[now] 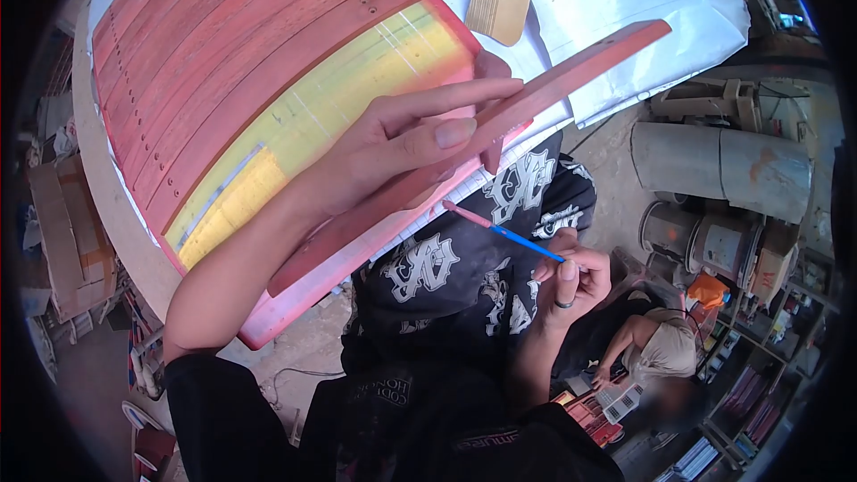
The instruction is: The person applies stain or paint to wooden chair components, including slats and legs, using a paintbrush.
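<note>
The slatted panel (259, 45) lies on the sheet-covered desk (125, 228), its slats red from the left edge inward, with rows of small holes showing in them. Beside the slats runs a yellow band (312, 112), pinkish only towards its ends, so that stretch appears to lack the full red colour. The red strip (571, 80) stretches from above the desk's near edge out over the white sheet (625, 0) towards the right corner; its visible faces are largely red, though the tone varies along it. The left hand (402, 143) holds the strip near its middle, thumb and fingers pressed on it, the forearm crossing the yellow band. The right hand (580, 281) pinches the blue handle of the brush (513, 236) in a narrow grip, off the near edge, with the pinkish tip close to the strip's underside; whether it touches cannot be told. Overall, the work looks well advanced on the slats and partly complete on the strip, judging by colour; whether the underside is coated cannot be seen. A cardboard tag (500, 11) lies on the sheet beyond the strip.
</note>
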A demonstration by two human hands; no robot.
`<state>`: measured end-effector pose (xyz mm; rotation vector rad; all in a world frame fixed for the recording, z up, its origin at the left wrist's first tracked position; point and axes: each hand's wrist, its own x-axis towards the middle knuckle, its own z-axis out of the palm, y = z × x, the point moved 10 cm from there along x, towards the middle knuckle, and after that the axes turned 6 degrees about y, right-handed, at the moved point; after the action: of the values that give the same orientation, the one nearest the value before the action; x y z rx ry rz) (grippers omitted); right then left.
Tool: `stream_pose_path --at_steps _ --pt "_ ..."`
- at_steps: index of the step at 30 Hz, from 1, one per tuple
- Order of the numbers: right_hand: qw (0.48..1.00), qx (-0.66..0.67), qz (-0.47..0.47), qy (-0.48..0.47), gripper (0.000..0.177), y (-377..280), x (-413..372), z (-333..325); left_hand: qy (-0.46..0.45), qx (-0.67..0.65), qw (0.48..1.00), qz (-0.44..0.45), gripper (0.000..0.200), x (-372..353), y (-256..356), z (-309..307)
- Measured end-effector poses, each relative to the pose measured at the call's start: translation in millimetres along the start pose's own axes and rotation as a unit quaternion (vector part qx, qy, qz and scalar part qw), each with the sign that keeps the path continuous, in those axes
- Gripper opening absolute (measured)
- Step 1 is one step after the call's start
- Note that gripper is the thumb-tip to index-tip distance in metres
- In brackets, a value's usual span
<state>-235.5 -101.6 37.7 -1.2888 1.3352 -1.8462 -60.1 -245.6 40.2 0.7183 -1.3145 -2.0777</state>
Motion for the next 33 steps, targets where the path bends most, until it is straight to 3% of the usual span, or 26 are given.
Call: stream_pose_path --at_steps 6,13,25,33 --pt "0.999 -0.011 0.015 0.05 0.015 1.4 1.4 -10.9 -0.062 -0.125 0.99 0.012 0.073 3.3 5.3 5.1" --pt "0.998 -0.008 0.011 0.062 0.016 -0.2 2.3 -13.1 -0.088 -0.137 0.986 0.025 0.072 4.0 8.0 6.8" --pt "0.99 -0.003 0.037 0.135 0.014 3.9 1.6 -39.6 -0.062 -0.175 0.982 -0.018 0.066 -1.4 -1.1 3.9" --pt "0.968 0.095 0.092 0.212 0.015 16.4 1.4 -64.0 -0.054 -0.213 0.975 -0.044 0.061 -3.9 -8.3 3.4"
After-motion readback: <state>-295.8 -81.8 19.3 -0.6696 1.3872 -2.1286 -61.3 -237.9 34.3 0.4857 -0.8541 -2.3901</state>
